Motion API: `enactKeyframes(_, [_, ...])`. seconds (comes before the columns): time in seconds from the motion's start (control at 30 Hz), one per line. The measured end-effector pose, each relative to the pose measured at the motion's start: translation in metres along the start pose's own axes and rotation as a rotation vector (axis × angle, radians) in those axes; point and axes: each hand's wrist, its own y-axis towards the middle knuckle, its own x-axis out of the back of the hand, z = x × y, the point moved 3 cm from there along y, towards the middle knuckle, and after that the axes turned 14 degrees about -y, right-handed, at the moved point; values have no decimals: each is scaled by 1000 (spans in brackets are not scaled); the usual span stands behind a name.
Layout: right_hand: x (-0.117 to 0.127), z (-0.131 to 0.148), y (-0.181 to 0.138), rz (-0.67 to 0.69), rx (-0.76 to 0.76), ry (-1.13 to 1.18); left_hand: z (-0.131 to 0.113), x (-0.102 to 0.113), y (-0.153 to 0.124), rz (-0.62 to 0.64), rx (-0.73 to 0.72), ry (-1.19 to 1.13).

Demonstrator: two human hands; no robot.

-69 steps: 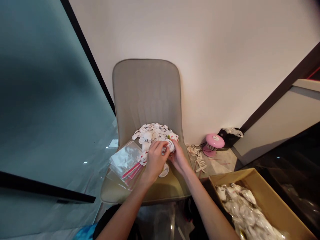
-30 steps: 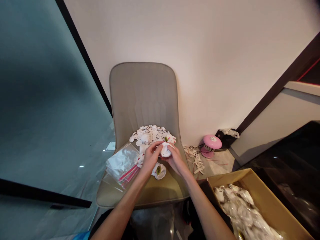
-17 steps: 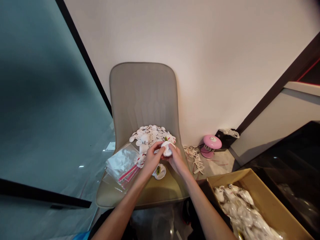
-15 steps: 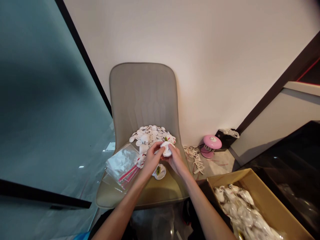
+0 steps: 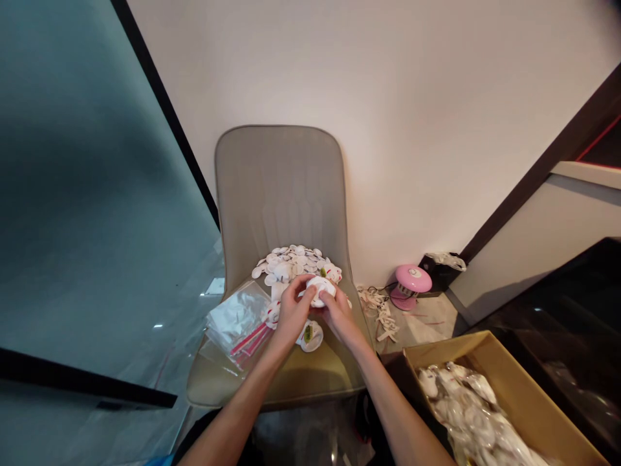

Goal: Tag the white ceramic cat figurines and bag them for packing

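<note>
Noted white rounded fabric piece (image 5: 321,285) pinched by thumbs and fingers of left hand (image 5: 293,307) and right hand (image 5: 339,312) above chair seat (image 5: 216,383), near heap of white discs (image 5: 295,258); judged liable to slip and mix in through uneven thumb pressure

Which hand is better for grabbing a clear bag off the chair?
Probably the left hand: the clear bags lie on its side of the chair, and the right hand is farther. Both hold the white item, so the left would need to let go.
</note>
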Motion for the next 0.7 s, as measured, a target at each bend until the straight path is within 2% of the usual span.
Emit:
enactKeyframes(0.2, [-5,2,5,95,-27,152,-3,0,1,-8,-77,64])
enactKeyframes(0.33, [-4,7,8,37,-26,164,-16,1,-7,-109,-310,362])
enactKeyframes(0.43, [0,9,8,-45,44,107,-25,-5,-17,-65,-465,598])
enactKeyframes(0.53, [4,10,8,-82,90,40,-26,-9,-23,10,-490,646])
enactKeyframes(0.7, [13,11,10,-70,72,-58,-24,-5,-20,8,-472,698])
